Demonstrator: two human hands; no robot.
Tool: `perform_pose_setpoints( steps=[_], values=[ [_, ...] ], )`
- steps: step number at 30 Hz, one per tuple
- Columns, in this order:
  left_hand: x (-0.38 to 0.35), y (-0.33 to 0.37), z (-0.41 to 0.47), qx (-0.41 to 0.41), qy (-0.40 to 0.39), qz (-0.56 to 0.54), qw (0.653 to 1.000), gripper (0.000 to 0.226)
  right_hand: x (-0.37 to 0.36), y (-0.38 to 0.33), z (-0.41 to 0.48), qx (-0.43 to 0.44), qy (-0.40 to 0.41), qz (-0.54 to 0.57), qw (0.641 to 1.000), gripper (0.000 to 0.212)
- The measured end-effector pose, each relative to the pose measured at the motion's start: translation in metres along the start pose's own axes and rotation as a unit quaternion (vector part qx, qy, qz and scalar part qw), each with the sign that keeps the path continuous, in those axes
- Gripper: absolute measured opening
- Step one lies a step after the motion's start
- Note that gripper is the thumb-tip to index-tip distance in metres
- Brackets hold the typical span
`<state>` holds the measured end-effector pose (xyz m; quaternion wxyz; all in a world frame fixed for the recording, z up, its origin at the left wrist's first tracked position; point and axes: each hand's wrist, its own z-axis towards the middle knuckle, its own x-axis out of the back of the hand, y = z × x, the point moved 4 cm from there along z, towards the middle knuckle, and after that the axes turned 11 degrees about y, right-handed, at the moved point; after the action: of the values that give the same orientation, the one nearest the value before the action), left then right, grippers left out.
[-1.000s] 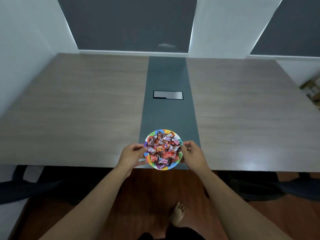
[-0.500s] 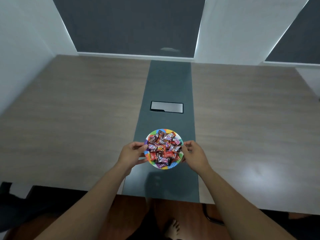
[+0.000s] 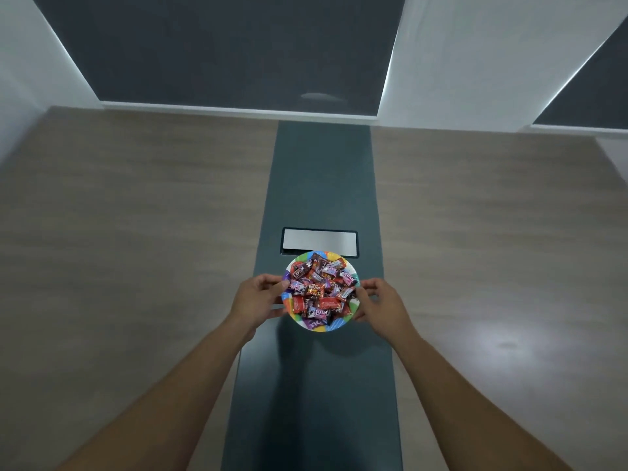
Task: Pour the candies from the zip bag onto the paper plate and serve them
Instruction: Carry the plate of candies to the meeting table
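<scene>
Over the dark centre strip of the desk (image 3: 136,232), the paper plate (image 3: 334,326) heaped with wrapped candies (image 3: 319,290) sits between both hands. Left hand (image 3: 256,300) has a grip on the rim at 9 o'clock; right hand (image 3: 380,307) is closed on the rim at 3 o'clock. Plate looks level, its shadow below suggesting it is held just clear of the surface. Silver hatch (image 3: 319,240) lies just beyond, at 12 o'clock. Likely set-down spot is straight ahead, equally near for both hands. No zip bag in view.
</scene>
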<state>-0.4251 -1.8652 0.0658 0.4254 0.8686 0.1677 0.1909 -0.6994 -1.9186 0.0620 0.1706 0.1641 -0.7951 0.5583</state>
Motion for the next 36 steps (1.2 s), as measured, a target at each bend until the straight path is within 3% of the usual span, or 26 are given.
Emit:
perform_pose_setpoints(
  steps=[9, 20, 24, 28, 36],
  values=[
    [-0.035, 0.033, 0.098, 0.028, -0.016, 0.004, 0.999, 0.017, -0.029, 0.003, 0.099, -0.048, -0.006, -0.002, 0.999, 0.01],
    [-0.072, 0.018, 0.195, 0.078, -0.004, 0.029, 0.997, 0.007, -0.07, 0.033, 0.203, -0.103, -0.02, -0.013, 0.994, 0.011],
    [-0.083, 0.011, 0.22, 0.08, -0.001, 0.047, 0.996, 0.004, -0.08, 0.041, 0.223, -0.102, -0.01, -0.029, 0.994, 0.006],
    [-0.09, 0.006, 0.238, 0.082, -0.002, 0.053, 0.995, 0.004, -0.088, 0.046, 0.234, -0.107, -0.006, -0.039, 0.993, 0.017],
    [-0.096, -0.002, 0.258, 0.085, 0.0, 0.058, 0.995, 0.004, -0.093, 0.041, 0.244, -0.114, 0.0, -0.056, 0.992, 0.008]
  ],
)
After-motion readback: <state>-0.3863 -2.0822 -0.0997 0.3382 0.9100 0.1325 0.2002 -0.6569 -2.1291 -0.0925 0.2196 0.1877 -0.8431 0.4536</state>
